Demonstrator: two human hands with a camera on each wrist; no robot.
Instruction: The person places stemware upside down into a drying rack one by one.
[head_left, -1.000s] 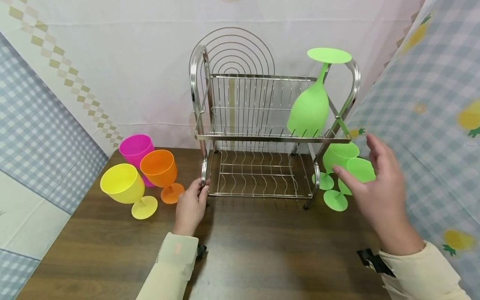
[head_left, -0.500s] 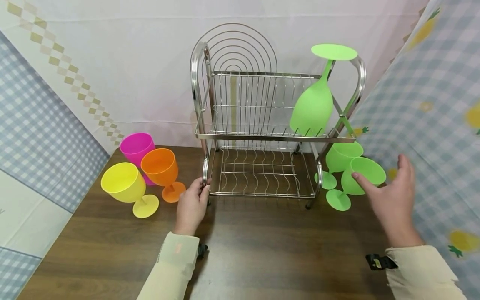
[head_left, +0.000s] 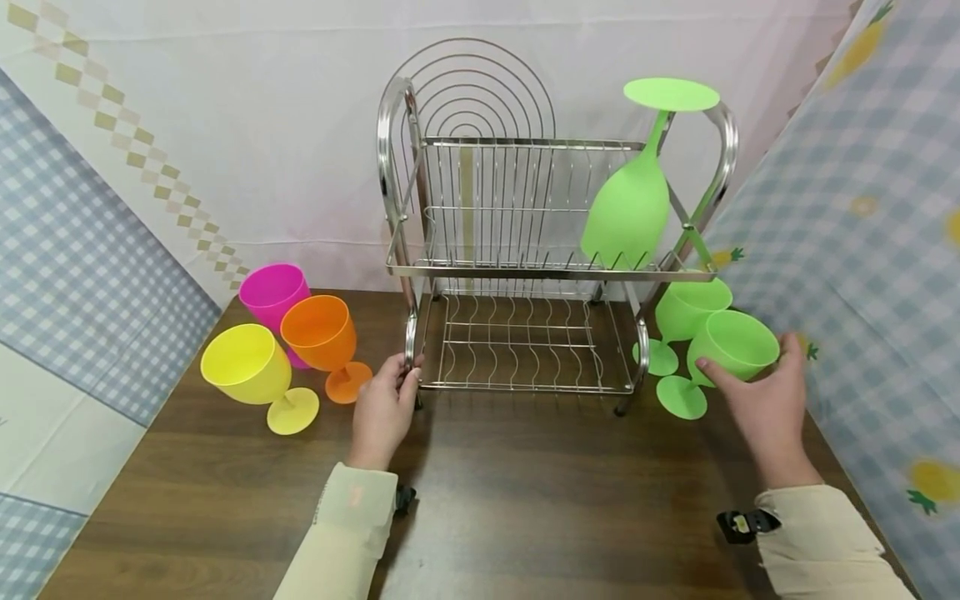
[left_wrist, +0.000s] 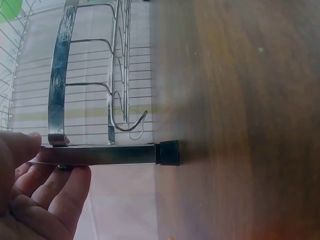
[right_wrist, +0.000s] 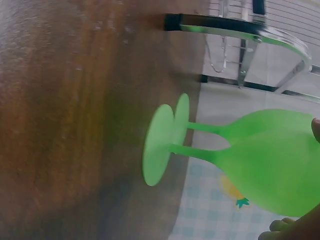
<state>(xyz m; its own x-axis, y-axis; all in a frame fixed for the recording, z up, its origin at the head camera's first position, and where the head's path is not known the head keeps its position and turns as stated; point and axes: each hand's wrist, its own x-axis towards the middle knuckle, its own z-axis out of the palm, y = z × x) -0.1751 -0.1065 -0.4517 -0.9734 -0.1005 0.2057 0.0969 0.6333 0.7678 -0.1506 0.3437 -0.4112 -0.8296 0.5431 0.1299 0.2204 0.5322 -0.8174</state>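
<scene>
In the head view my left hand (head_left: 382, 412) grips the lower left upright of a two-tier metal dish rack (head_left: 510, 272). The left wrist view shows the thumb and fingers on both sides of that metal leg (left_wrist: 110, 154). My right hand (head_left: 768, 417) is around the bowl of the front green goblet (head_left: 731, 346), thumb on its near left side, fingers at its right. This goblet stands upright on the table, in front of a second green goblet (head_left: 686, 310). A large green goblet (head_left: 630, 217) is upside down on the rack's upper tier, at the right.
On the table (head_left: 525, 500) left of the rack stand a yellow goblet (head_left: 243, 367), an orange goblet (head_left: 318, 333) and a magenta goblet (head_left: 272, 292). A white cloth (head_left: 315, 125) hangs behind, and a checked cloth (head_left: 862, 333) comes close along the right side.
My right hand has moved in from above and right, down to the front green goblet's bowl, and its fingers have come around it. My left hand keeps its grip on the rack.
</scene>
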